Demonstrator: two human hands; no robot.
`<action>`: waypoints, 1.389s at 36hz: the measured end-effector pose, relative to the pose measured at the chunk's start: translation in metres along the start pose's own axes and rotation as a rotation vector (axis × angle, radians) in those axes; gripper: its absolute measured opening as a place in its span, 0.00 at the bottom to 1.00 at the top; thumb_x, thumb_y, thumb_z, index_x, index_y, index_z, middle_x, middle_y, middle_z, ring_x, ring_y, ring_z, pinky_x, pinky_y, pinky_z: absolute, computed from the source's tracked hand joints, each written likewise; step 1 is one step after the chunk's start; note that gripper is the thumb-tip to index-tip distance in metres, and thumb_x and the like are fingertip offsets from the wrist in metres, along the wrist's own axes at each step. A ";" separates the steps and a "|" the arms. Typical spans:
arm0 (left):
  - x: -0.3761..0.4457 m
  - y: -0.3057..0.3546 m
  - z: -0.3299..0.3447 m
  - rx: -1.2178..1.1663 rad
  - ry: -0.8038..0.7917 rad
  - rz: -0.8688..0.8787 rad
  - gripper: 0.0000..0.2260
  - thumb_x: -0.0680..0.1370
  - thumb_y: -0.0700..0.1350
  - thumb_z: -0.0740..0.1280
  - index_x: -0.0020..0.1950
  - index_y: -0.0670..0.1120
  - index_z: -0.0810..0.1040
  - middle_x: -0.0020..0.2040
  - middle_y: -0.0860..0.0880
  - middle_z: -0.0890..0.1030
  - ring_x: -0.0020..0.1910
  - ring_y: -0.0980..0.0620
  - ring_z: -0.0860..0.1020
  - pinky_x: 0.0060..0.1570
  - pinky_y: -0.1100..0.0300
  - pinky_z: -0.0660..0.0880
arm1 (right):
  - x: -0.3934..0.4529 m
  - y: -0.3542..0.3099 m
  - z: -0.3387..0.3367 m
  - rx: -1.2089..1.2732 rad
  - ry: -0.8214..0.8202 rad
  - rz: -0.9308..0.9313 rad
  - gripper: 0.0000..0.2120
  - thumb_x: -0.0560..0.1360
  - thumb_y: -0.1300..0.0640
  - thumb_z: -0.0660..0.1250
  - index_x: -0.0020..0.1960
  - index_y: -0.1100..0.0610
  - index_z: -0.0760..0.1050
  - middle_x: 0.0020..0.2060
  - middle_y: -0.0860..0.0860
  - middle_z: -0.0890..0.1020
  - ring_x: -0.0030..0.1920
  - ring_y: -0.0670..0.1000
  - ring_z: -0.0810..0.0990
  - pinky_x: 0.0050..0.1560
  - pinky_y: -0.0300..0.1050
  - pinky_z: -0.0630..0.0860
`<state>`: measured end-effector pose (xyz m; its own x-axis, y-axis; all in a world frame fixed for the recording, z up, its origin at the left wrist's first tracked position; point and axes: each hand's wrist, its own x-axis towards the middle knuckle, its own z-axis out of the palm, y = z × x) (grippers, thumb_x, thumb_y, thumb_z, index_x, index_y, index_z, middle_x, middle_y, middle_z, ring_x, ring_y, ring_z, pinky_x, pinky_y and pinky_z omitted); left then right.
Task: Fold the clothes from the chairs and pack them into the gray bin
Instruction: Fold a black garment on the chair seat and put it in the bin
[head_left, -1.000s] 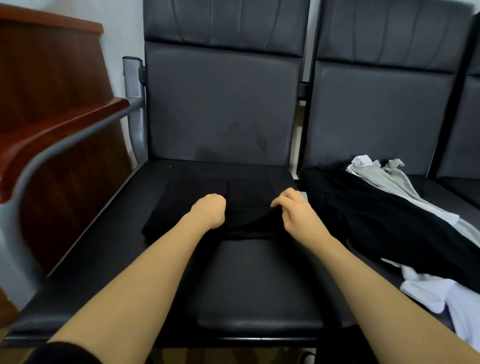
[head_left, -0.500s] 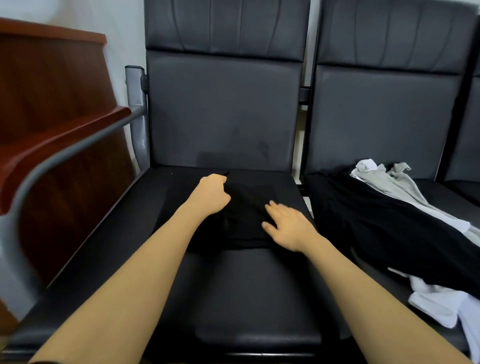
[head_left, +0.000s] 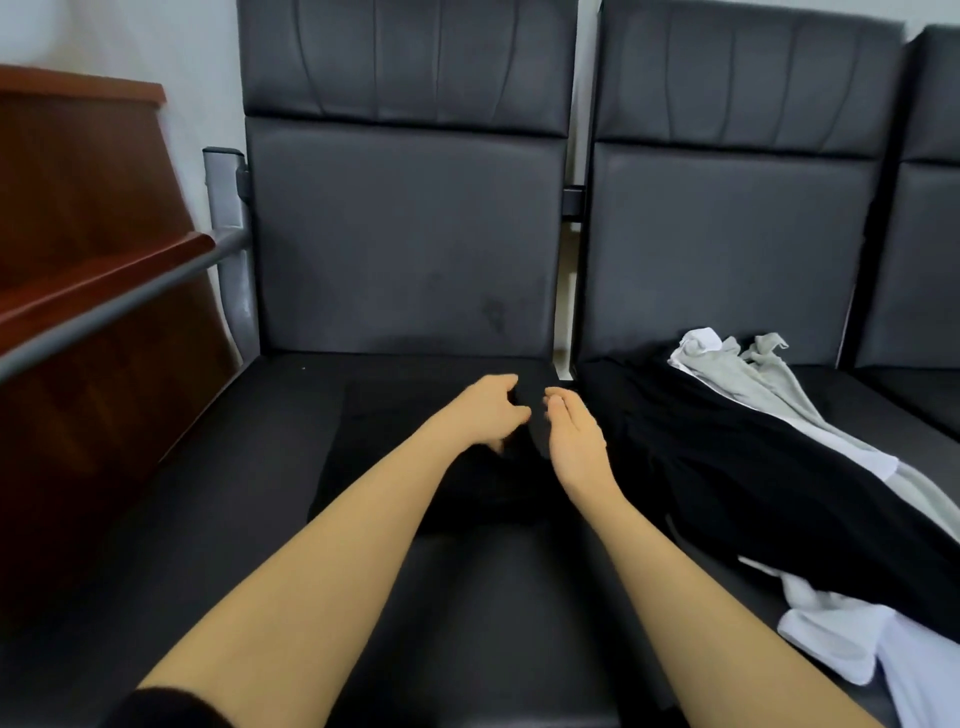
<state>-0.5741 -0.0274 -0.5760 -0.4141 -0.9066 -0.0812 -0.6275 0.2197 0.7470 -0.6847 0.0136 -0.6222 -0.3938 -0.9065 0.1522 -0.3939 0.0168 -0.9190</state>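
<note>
Left chair (head_left: 234, 519): dark padded seat, with a metal armrest (head_left: 156, 291) along its left side.
Black garment (head_left: 395, 467): lies partly folded on the left chair's seat, toward the right half, under both hands.
Left hand (head_left: 488, 413): over the garment's far right part; fingers curled, apparently pinching black cloth, though dark fabric hides the exact grip.
Right hand (head_left: 574, 436): just beside the left hand, edge-on to the garment, fingers fairly straight and together, thumb side up; whether it holds cloth cannot be told.
Right chair (head_left: 727, 234): carries a loose pile, unfolded.
Pile contents: a large black piece (head_left: 753, 467) on top, a gray garment (head_left: 753, 374) behind it, white cloth (head_left: 841, 639) at the near edge.
Wooden panel (head_left: 78, 234): reddish-brown, left of the armrest.
</note>
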 end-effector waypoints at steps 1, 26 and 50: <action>0.000 -0.002 0.005 -0.028 -0.052 -0.054 0.21 0.81 0.44 0.59 0.74 0.47 0.61 0.66 0.45 0.71 0.44 0.51 0.81 0.44 0.60 0.78 | 0.001 0.001 0.001 -0.013 0.002 0.001 0.16 0.82 0.53 0.52 0.66 0.52 0.71 0.60 0.47 0.76 0.65 0.51 0.71 0.71 0.54 0.60; -0.066 -0.103 -0.047 0.761 -0.200 -0.419 0.33 0.78 0.67 0.45 0.76 0.55 0.34 0.77 0.45 0.36 0.76 0.43 0.39 0.70 0.34 0.45 | -0.005 -0.003 0.028 -1.013 -0.428 -0.293 0.20 0.78 0.47 0.56 0.67 0.52 0.66 0.63 0.49 0.71 0.64 0.53 0.69 0.66 0.53 0.55; -0.044 -0.127 -0.045 0.641 0.470 -0.536 0.20 0.81 0.56 0.58 0.60 0.39 0.69 0.59 0.41 0.76 0.60 0.42 0.74 0.58 0.53 0.68 | 0.013 0.002 0.086 -0.903 0.042 0.065 0.20 0.80 0.47 0.58 0.62 0.61 0.69 0.61 0.58 0.74 0.63 0.61 0.70 0.64 0.55 0.60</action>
<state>-0.4468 -0.0317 -0.6372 0.2522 -0.9652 0.0696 -0.9559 -0.2373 0.1729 -0.6190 -0.0343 -0.6535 -0.4611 -0.8763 0.1397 -0.8644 0.4080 -0.2940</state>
